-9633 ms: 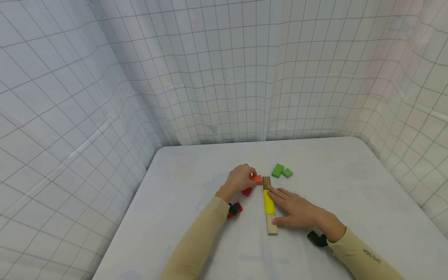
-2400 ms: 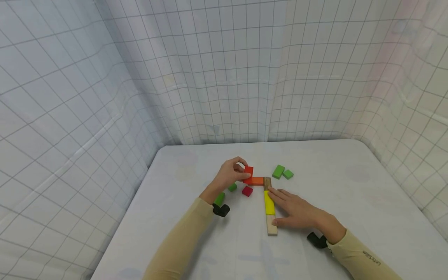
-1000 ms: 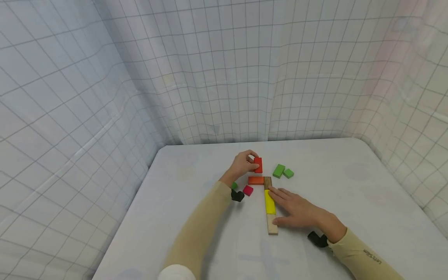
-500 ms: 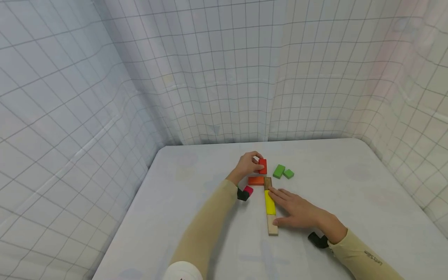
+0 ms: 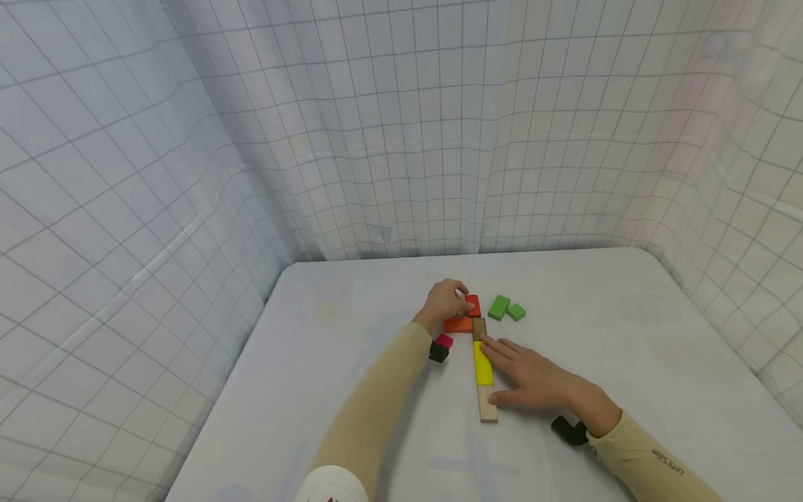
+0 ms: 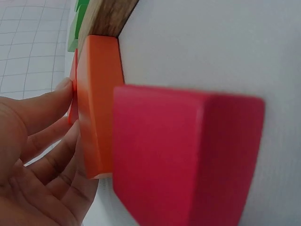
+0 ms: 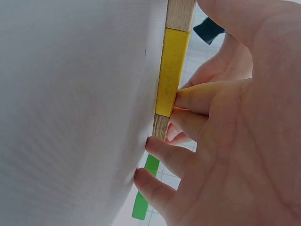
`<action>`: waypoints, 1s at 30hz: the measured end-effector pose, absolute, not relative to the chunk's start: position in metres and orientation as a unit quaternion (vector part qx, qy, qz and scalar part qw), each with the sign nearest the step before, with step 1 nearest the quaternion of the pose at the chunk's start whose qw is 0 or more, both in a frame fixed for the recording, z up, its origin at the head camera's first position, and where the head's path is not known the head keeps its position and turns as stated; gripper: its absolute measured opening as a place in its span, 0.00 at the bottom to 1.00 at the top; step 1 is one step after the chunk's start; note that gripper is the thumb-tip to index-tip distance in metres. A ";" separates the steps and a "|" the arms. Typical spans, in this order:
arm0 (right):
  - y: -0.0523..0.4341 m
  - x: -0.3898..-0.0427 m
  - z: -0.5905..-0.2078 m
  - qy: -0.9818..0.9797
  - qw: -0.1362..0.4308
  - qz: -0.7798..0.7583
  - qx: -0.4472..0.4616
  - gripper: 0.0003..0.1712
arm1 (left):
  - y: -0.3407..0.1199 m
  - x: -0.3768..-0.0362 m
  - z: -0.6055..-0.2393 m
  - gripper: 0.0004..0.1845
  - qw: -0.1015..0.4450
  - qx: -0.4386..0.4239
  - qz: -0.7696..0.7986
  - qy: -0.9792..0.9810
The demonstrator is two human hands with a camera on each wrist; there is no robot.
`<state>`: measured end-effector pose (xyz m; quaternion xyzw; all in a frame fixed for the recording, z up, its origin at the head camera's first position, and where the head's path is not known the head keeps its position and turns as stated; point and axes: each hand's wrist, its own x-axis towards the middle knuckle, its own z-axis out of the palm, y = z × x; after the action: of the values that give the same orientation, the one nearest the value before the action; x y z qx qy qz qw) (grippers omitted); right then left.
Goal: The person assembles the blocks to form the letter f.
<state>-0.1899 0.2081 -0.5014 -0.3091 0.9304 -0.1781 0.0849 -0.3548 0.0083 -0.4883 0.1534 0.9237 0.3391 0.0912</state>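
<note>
Left hand [image 5: 447, 301] carried the red block [image 5: 473, 305] from the left end of the orange block [image 5: 459, 325] up and rightward, then lowered it; it now sits just behind the orange block, near the brown block [image 5: 479, 327].

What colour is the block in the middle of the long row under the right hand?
Yellow: the middle block sits between two wooden ones, beside the right hand. The head view shows it best.

left hand [image 5: 447, 301] reaching forward, fingers curled – right hand [image 5: 533, 380] flat, fingers straight
</note>
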 end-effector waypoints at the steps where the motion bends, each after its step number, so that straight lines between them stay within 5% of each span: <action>1: 0.208 -0.190 -0.501 0.930 0.084 -0.179 -0.310 0.57 | 0.009 -0.354 -0.487 0.18 0.093 0.151 0.329 0.927; 30: 0.209 -0.192 -0.504 0.929 0.084 -0.177 -0.313 0.57 | 0.010 -0.350 -0.488 0.18 0.112 0.171 0.312 0.928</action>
<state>-0.1920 0.2093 -0.5045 -0.3131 0.9294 -0.1766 0.0838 -0.3504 0.0100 -0.4879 0.1710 0.9277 0.3121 0.1124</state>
